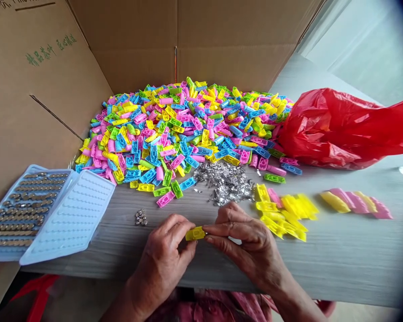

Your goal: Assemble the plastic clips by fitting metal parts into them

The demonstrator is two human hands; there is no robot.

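The left hand (pixel 163 255) and right hand (pixel 251 243) are curled nearly closed, their fingertips pinching opposite ends of a yellow plastic piece (pixel 195 233) over the grey wood-grain tabletop (pixel 322 255).

Person's bare left hand (pixel 163 255) and right hand (pixel 248 243), pink patterned clothing (pixel 208 307).
Both forearms (pixel 127 304) bare down to the bottom edge; clothing only a strip in view, soft folds, darker pink print, garment type hard to tell.
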